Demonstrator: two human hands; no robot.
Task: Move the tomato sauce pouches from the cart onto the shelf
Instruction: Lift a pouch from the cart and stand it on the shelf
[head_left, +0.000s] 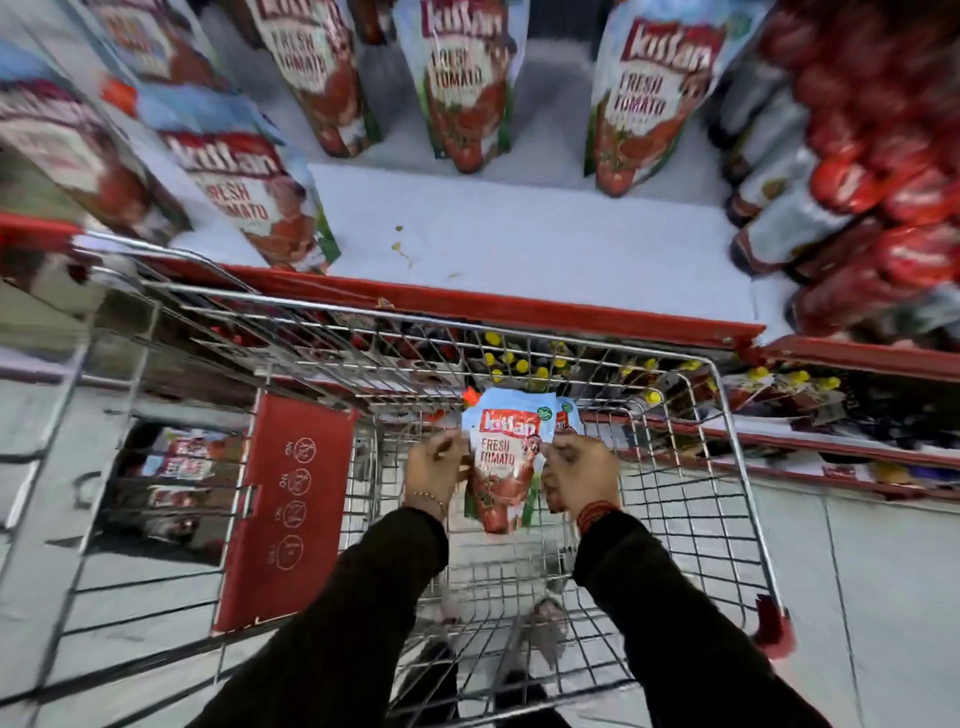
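A tomato sauce pouch (501, 467) with a red logo stands upright inside the wire cart (727, 441), held between both hands. My left hand (434, 470) grips its left edge and my right hand (579, 480) grips its right edge. A second pouch (567, 415) peeks out just behind the first, by my right hand; which hand holds it I cannot tell. Above the cart, the white shelf (519, 244) with a red front lip carries several matching pouches, such as one at the left (249, 197) and one at the back right (644, 98).
Red ketchup bottles (883, 171) crowd the right end of the shelf. A bare stretch of shelf lies between the pouches. A red child-seat flap (280, 509) hangs in the cart's left part. Lower shelves with yellow-capped bottles (524, 364) show behind the cart's far rim.
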